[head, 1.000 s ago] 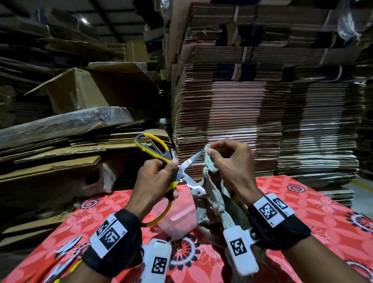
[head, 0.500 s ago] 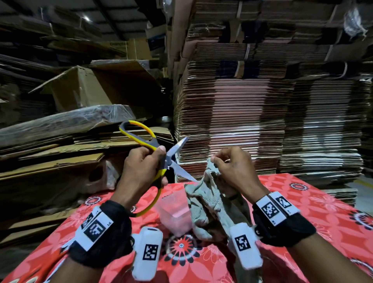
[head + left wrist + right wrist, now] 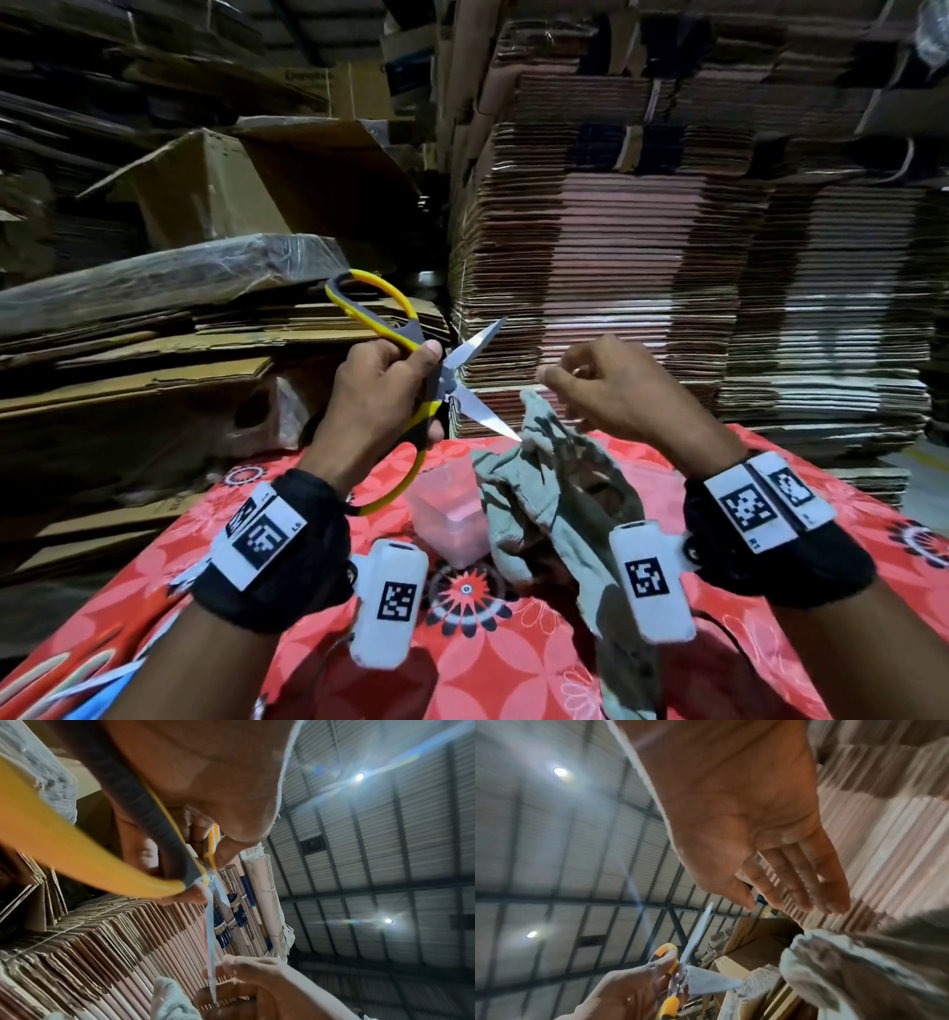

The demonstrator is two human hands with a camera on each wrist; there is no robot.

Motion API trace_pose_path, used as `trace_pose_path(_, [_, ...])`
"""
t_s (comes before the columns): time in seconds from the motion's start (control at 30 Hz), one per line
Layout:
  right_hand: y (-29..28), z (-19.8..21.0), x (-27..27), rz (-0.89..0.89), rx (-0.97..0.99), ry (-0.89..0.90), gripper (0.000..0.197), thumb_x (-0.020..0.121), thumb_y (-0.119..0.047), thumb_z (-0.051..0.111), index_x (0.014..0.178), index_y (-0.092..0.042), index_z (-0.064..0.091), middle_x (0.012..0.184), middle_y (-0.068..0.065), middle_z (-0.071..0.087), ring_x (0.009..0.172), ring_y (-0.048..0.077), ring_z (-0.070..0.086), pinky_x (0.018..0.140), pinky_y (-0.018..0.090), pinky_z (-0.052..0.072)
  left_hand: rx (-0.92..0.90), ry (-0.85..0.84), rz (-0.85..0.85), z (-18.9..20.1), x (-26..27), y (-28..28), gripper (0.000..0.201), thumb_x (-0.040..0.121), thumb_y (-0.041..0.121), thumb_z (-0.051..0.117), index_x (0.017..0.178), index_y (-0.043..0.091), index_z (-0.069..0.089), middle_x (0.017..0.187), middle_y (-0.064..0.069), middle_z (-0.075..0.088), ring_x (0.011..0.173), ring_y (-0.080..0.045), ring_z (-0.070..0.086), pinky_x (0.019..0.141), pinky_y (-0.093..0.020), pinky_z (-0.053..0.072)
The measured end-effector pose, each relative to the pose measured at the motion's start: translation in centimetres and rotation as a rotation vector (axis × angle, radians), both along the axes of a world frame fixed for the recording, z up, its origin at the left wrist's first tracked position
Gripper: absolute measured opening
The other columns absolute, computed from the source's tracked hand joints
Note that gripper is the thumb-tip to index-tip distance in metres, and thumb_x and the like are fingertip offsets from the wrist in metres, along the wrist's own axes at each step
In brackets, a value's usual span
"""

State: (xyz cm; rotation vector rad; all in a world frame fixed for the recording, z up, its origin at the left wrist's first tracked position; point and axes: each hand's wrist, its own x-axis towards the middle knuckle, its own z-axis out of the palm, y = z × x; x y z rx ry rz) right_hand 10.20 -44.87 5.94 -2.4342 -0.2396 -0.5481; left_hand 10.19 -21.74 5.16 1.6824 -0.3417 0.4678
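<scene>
My left hand (image 3: 405, 395) grips yellow-and-grey scissors (image 3: 445, 377) by the handles, blades spread apart. The lower blade tip touches the top of a crumpled grey-green cloth (image 3: 539, 493) standing bunched above the table. My right hand (image 3: 580, 390) hovers just over the cloth's top. In the right wrist view this right hand (image 3: 770, 888) has straight fingers and holds nothing, with the cloth (image 3: 859, 973) below it and the scissors (image 3: 698, 939) to the left. The left wrist view shows the yellow handle (image 3: 77, 854), a blade (image 3: 209, 933) and the cloth (image 3: 169, 1000).
A red floral tablecloth (image 3: 513, 668) covers the table, with a small clear plastic container (image 3: 447, 514) on it beside the cloth. Tall stacks of flattened cardboard (image 3: 667, 282) rise right behind the table, with more boxes and wrapped sheets (image 3: 154, 288) on the left. White and blue items (image 3: 77, 678) lie bottom left.
My right hand has let go of the cloth's top and lifted slightly, fingers straightened. The scissors drew back left from the cloth with blades open.
</scene>
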Motion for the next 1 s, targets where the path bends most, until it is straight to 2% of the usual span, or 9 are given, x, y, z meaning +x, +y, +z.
trace_pose_path(0.1, [0.3,0.9,-2.0,0.117,-0.054,0.212,0.040,0.097,-0.049,0.066,0.087,-0.011,0.071,0.073,0.006,0.076,0.062,0.015,0.076,0.065,0.033,0.062,0.005,0.002,-0.019,0.0,-0.1,-0.2,0.033,0.106,0.024,0.060,0.091,-0.005,0.060,0.085,-0.030,0.070,0.043,-0.031,0.062,0.049,-0.033,0.051])
trace_pose_path(0.17, [0.7,0.6,-2.5,0.206,-0.128,0.402,0.045,0.089,-0.052,0.075,0.088,-0.007,0.074,0.078,0.004,0.078,0.069,0.017,0.077,0.065,0.031,0.063,0.008,0.003,-0.022,0.0,-0.1,-0.3,0.032,0.106,0.024,0.060,0.088,-0.003,0.060,0.083,-0.029,0.069,0.042,-0.031,0.061,0.049,-0.033,0.050])
trace_pose_path(0.3, [1.9,-1.0,-2.0,0.117,-0.524,0.457,0.050,0.061,-0.056,0.095,0.092,-0.022,0.075,0.081,-0.008,0.073,0.070,0.010,0.071,0.054,0.021,0.053,0.020,-0.003,-0.024,-0.1,-0.3,-0.4,0.032,0.106,0.024,0.059,0.087,-0.002,0.060,0.084,-0.029,0.069,0.042,-0.031,0.061,0.046,-0.031,0.048])
trace_pose_path(0.43, [3.0,-3.0,-0.8,0.020,-0.587,0.323,0.057,0.057,-0.041,0.099,0.103,-0.023,0.071,0.101,-0.003,0.069,0.092,0.019,0.067,0.072,0.029,0.056,0.035,-0.013,-0.025,-0.2,-0.1,-0.4,0.033,0.106,0.025,0.060,0.088,-0.003,0.061,0.089,-0.034,0.071,0.044,-0.032,0.062,0.046,-0.030,0.047])
trace_pose_path(0.53, [3.2,-3.9,0.0,0.000,-0.607,0.259,0.048,0.077,-0.025,0.086,0.119,-0.021,0.064,0.117,0.004,0.063,0.107,0.027,0.064,0.082,0.031,0.054,0.037,-0.009,-0.031,-0.2,-0.1,-0.4,0.036,0.106,0.025,0.059,0.093,-0.008,0.060,0.092,-0.034,0.071,0.044,-0.031,0.063,0.045,-0.030,0.047])
trace_pose_path(0.63, [2.6,-3.3,0.2,0.015,-0.527,0.216,0.029,0.085,-0.015,0.073,0.113,-0.023,0.070,0.107,0.003,0.062,0.096,0.023,0.062,0.068,0.028,0.047,0.045,-0.022,-0.030,-0.2,-0.1,-0.3,0.037,0.106,0.025,0.059,0.094,-0.011,0.059,0.092,-0.035,0.071,0.043,-0.030,0.063,0.044,-0.030,0.047])
trace_pose_path(0.83, [0.6,-0.7,0.2,0.027,-0.197,0.019,0.030,0.089,-0.008,0.061,0.109,-0.028,0.069,0.094,0.004,0.068,0.078,0.019,0.063,0.059,0.026,0.046,0.037,-0.029,-0.022,-0.1,0.0,-0.3,0.042,0.105,0.024,0.060,0.098,-0.017,0.056,0.090,-0.034,0.071,0.043,-0.033,0.063,0.047,-0.031,0.050])
trace_pose_path(0.93, [0.2,-1.3,0.9,0.025,-0.056,0.015,0.019,0.093,-0.013,0.067,0.101,-0.029,0.061,0.083,0.001,0.064,0.066,0.012,0.061,0.047,0.018,0.043,0.051,-0.027,-0.021,-0.2,0.0,-0.3,0.041,0.106,0.025,0.060,0.098,-0.015,0.059,0.091,-0.032,0.073,0.044,-0.034,0.064,0.045,-0.031,0.049])
trace_pose_path(1.0, [0.0,-1.5,0.9,0.065,0.055,0.087,0.030,0.084,-0.021,0.082,0.102,-0.026,0.059,0.080,0.001,0.069,0.064,0.014,0.063,0.053,0.024,0.047,0.061,-0.028,-0.016,-0.2,0.0,-0.3,0.039,0.106,0.025,0.060,0.098,-0.013,0.060,0.091,-0.034,0.072,0.044,-0.033,0.065,0.044,-0.030,0.049])
